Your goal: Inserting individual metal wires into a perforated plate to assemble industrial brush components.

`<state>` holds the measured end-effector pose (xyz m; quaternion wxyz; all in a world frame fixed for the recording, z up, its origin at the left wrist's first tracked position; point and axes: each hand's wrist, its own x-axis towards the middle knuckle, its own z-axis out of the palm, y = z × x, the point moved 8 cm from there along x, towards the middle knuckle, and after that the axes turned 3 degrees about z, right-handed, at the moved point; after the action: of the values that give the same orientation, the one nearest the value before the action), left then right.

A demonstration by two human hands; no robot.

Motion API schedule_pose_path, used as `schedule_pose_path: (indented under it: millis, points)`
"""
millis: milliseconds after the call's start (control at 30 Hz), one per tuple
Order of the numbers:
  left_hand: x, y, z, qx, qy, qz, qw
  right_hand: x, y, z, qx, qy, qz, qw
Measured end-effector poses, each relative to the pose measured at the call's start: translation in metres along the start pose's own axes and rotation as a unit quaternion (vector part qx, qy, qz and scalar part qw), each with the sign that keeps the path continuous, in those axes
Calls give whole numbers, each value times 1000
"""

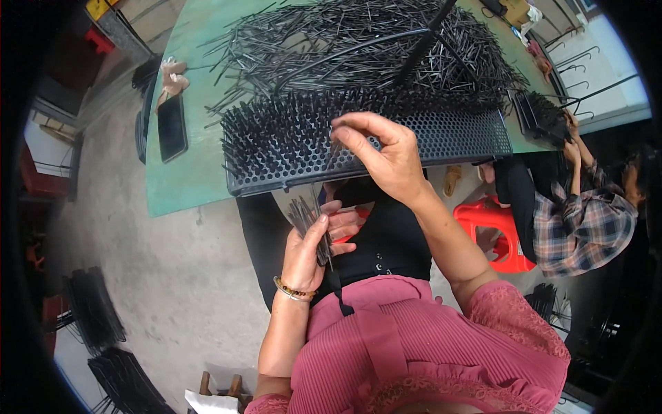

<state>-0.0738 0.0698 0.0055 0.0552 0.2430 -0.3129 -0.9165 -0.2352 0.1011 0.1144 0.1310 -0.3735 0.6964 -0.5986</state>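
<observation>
My left hand (314, 248), palm turned up, grips a bundle of thin black sticks (303, 217) below the front edge of a black perforated tray (441, 141). Above the tray my right hand (386, 152) is pinched, its fingertips smeared by motion. A thin dark stick (334, 153) seems to hang from those fingertips over the holes. Many black sticks (269, 131) stand upright in the tray's left part and along its back. The front right holes show without sticks.
A large heap of loose black sticks (331, 41) covers the green table (176, 186) behind the tray. A dark bar (417, 55) crosses over the heap. On the left lies a phone (172, 127). A co-worker in a plaid shirt (586, 228) sits at right, beside a red stool (493, 234).
</observation>
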Motion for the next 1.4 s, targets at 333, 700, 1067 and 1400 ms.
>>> schedule_pose_path:
  millis: [333, 700, 1067, 1400]
  points:
    - [0, -9, 2, 3, -9, -25, 1000, 13, -10, 10, -67, 3, -114, 991]
    - [0, -8, 4, 9, -17, -29, 999, 6, 4, 9, -89, 75, -106, 988]
    - [0, -11, 1, 45, -13, -23, 999, -5, -16, 21, -163, 71, -274, 945]
    - [0, -11, -2, 6, -16, -26, 1000, -4, -21, 28, -152, 27, -286, 946]
